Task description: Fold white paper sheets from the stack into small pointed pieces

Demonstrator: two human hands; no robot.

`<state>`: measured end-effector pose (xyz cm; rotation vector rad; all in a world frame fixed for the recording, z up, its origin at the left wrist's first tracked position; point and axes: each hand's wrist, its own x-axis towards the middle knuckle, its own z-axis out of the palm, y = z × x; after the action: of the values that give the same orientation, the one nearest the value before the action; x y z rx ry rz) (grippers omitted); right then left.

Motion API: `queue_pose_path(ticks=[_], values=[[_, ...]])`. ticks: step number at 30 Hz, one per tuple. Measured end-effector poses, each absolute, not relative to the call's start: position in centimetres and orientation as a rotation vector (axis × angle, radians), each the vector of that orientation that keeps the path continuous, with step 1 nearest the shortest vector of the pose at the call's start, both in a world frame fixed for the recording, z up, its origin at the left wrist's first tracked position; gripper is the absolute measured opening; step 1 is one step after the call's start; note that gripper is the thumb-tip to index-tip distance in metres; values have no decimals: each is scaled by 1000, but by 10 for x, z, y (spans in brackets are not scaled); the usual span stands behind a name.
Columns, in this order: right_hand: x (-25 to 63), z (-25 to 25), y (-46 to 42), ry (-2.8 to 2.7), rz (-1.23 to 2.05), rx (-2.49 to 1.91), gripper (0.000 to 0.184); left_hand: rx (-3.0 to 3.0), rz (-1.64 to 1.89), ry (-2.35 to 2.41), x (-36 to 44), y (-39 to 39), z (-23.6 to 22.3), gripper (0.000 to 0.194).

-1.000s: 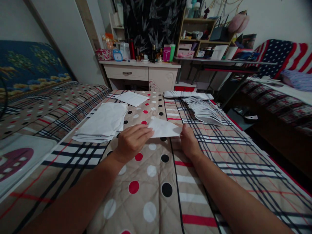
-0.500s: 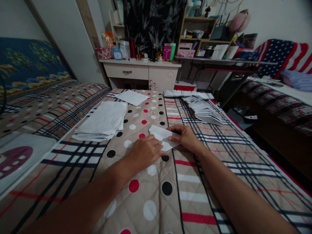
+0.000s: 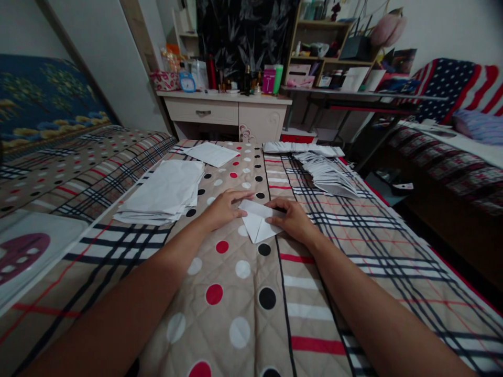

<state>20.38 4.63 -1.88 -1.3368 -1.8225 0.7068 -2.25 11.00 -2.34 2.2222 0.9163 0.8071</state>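
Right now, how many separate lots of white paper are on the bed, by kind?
Folded piece between the left hand and right hand: 1
Stack of flat sheets: 1
Flat paper beyond the stack: 1
Fanned pile: 1
Long white bundle: 1
Total: 5 lots; sheets within the piles can't be counted.

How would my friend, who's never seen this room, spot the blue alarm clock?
Beyond the bed is a whitish dresser. At the left end of its top, just right of a pink-patterned pouch, stands the alarm clock. It alone there has a round, pale face in a bright blue frame.
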Motion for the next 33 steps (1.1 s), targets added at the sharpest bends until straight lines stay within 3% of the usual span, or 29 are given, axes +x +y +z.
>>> queue_pose_path(ticks=[5,10,15,25,33], values=[[202,-19,46,-1853,603,-1292,23,2269,827,893,-23,112,-18,57],[203,-14,46,-1942,280,-1300,17,2236,834,1012,-31,111,-16,33],[207,-17,44,-1887,370,-1440,19,2347,833,1102,-37,112,-21,16],[202,-20,41,-1881,470,-1286,12,2501,856,836,-19,97,-21,17],[204,-19,38,-2044,378,-1186,24,2744,863,801,-28,92,-24,27]])
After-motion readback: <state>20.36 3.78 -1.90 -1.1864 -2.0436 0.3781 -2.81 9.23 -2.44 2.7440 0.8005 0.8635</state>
